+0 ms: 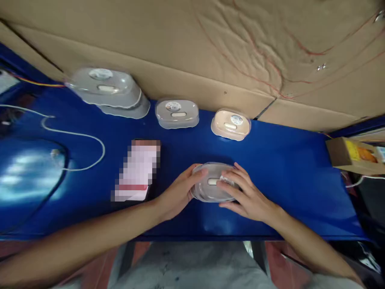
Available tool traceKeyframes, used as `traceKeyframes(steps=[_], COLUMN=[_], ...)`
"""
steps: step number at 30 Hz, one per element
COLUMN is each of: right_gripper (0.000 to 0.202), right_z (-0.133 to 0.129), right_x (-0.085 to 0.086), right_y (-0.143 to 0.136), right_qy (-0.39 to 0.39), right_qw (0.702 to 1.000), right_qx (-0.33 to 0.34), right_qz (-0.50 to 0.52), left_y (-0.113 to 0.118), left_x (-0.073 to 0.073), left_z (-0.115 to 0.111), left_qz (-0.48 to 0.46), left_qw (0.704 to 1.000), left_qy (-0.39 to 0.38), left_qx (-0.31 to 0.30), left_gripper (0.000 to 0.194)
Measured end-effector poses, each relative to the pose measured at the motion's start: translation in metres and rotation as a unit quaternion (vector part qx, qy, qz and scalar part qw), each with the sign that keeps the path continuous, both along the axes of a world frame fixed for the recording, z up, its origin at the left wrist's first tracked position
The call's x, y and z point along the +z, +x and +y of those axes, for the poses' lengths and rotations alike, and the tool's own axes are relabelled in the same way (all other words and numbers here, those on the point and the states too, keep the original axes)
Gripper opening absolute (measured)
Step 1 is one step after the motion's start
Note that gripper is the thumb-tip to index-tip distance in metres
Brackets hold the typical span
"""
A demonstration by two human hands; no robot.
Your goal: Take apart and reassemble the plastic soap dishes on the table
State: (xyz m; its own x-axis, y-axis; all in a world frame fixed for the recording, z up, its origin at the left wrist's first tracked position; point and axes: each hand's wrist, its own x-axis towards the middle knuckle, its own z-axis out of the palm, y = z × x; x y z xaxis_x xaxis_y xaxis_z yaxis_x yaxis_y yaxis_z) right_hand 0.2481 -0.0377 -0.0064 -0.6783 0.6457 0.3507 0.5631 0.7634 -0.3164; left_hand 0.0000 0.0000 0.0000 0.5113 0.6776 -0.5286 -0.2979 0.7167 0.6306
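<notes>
Oval sticker on clear-lidded container (207, 193), print too blurry to read, fingers partly over it. Left hand (183, 188) half-curled, gripping container's left side; right hand (245, 194) reaching in from right, fingers loosely spread over lid. Container sits right of phone (138, 170), tbh.

Nothing could be read from where I stood: the print was a blur on the lid labels (101, 74) at ten, eleven and two o'clock and on the half-covered label (223, 178) of the held container (204, 192) at four.
</notes>
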Motion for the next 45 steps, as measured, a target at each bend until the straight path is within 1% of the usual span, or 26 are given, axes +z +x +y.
traceKeyframes(steps=[4, 10, 15, 18, 22, 26, 31, 35, 39, 42, 43, 45], right_gripper=[0.057, 0.063, 0.062, 0.06, 0.062, 0.065, 0.078, 0.073, 0.066, 0.061, 0.061, 0.061], right_z=[0.0, 0.001, 0.002, 0.002, 0.002, 0.003, 0.003, 0.0, -0.002, -0.001, 0.0, 0.002], right_x=[-0.001, 0.0, 0.001, 0.002, 0.002, 0.001, 0.002, 0.003, 0.004, 0.005, 0.005, 0.006], right_y=[0.003, 0.01, 0.011, 0.011, 0.009, 0.009, 0.013, 0.016, 0.019, 0.021, 0.02, 0.019], right_qy=[-0.002, -0.005, -0.015, 0.0, 0.034, 0.031, 0.024, 0.033, 0.04, 0.03, 0.015, -0.021], right_qw=[1.0, 1.0, 1.0, 1.0, 0.999, 0.999, 0.999, 0.996, 0.995, 0.99, 0.986, 0.976], right_qx=[0.009, 0.025, 0.025, 0.021, 0.017, 0.018, 0.043, 0.048, 0.032, 0.006, -0.009, -0.033], right_qz=[-0.016, -0.016, -0.01, -0.014, -0.029, -0.023, 0.022, 0.063, 0.081, 0.139, 0.168, 0.215], left_y=[0.0, 0.004, 0.006, 0.005, 0.004, 0.003, 0.002, 0.001, -0.001, -0.001, -0.001, -0.001], left_x=[-0.002, -0.001, -0.001, -0.003, -0.005, -0.004, 0.002, 0.004, 0.002, 0.001, 0.001, 0.002], left_z=[0.001, 0.0, 0.0, 0.0, -0.001, 0.0, 0.002, 0.004, 0.007, 0.008, 0.007, 0.006], left_qz=[-0.011, -0.041, -0.033, -0.043, -0.049, -0.06, -0.078, -0.077, -0.069, -0.066, -0.06, -0.039], left_qw=[1.0, 0.999, 0.999, 0.999, 0.999, 0.998, 0.996, 0.994, 0.992, 0.989, 0.99, 0.993], left_qy=[-0.002, -0.008, -0.015, -0.014, -0.023, -0.022, -0.043, -0.075, -0.074, -0.05, -0.039, -0.023], left_qx=[0.0, 0.0, 0.0, -0.002, 0.0, -0.004, -0.021, -0.034, -0.074, -0.119, -0.125, -0.107], left_gripper=[0.045, 0.036, 0.041, 0.043, 0.041, 0.038, 0.049, 0.057, 0.065, 0.074, 0.074, 0.07])
